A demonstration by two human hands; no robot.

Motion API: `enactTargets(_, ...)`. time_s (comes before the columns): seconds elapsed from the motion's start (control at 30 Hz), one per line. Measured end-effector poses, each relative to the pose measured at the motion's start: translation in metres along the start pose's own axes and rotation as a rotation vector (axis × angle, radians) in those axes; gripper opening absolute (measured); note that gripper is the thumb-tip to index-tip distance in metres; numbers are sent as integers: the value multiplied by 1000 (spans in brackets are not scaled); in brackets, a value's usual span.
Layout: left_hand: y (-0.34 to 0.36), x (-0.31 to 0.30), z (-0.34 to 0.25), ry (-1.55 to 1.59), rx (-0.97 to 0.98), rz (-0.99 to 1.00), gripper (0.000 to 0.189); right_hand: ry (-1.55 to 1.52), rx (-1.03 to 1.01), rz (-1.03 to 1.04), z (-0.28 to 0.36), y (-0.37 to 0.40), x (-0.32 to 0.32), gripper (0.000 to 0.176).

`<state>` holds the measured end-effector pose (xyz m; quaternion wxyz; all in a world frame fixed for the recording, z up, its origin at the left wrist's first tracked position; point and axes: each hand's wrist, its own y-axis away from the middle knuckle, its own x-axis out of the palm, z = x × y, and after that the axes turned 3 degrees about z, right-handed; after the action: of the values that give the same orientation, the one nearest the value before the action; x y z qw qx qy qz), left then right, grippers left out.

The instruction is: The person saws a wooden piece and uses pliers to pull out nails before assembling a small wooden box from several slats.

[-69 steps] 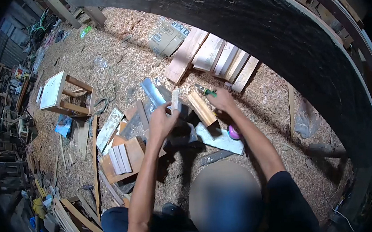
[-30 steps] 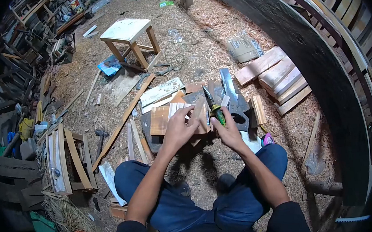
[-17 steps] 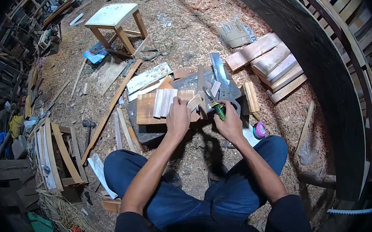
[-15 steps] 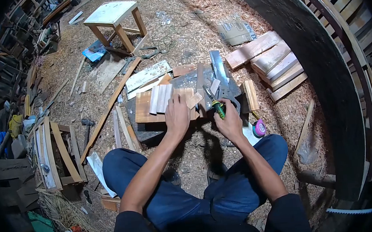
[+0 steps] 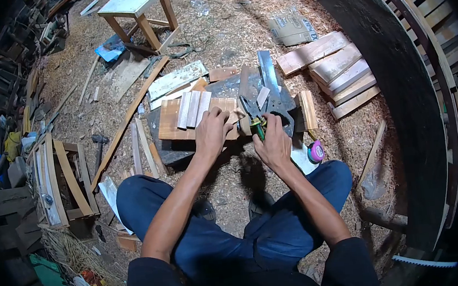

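My left hand (image 5: 212, 136) is closed at the right part of a brown wooden board (image 5: 171, 121), its fingertips around a small wood piece (image 5: 234, 116). Three short pale wood strips (image 5: 194, 108) lie side by side on that board, just beyond my knuckles. In my right hand (image 5: 274, 143) is a pair of pliers with green and yellow handles (image 5: 261, 131), its dark head close to the small piece. Beneath these is a dark, low work block (image 5: 224, 86). A metal blade-like strip (image 5: 267, 74) and a small offcut (image 5: 263, 96) lie on its right side.
Stacked planks (image 5: 343, 73) and a flattened carton (image 5: 291, 27) lie to the right, near a large dark curved beam (image 5: 374, 59). A white-topped stool (image 5: 135, 1) stands far left. A hammer (image 5: 99, 140) and a slatted wooden frame (image 5: 71, 178) are at left. Shavings cover the floor.
My right hand has brought the pliers leftward, nearer the small wood piece in my left hand. The strips on the board are spread slightly apart. The whole view has shifted a little.
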<state>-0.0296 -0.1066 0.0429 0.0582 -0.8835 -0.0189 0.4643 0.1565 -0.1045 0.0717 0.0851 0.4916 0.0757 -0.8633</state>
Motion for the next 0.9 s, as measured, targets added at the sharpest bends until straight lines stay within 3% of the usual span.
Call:
enactTargets(0.17, 5, -6, 1, -13, -41, 36, 26, -12, -51, -22, 0, -1, 11, 48)
enactTargets(0.37, 6, -10, 11, -54, -59, 107, 27, 5, 7, 96, -5, -3, 21, 53)
enactTargets(0.57, 7, -7, 12, -66, -53, 73, 26, -10, -90, 31, -1, 4, 21, 54)
enactTargets(0.63, 6, -7, 11, -85, -60, 82, 26, 181, 21, 255, -6, 1, 28, 52)
enactTargets(0.7, 6, -8, 10, -90, -59, 91, 26, 161, -21, 215, -7, -1, 23, 51)
enactTargets(0.77, 6, -6, 10, -96, -65, 102, 26, 37, -102, 20, 2, -3, 16, 51)
enactTargets(0.83, 7, -5, 12, -96, -46, 58, 26, 12, -54, 11, 7, -4, 18, 47)
enactTargets(0.9, 9, -6, 11, -97, -43, 66, 26, 223, 13, 290, 2, -4, 27, 47)
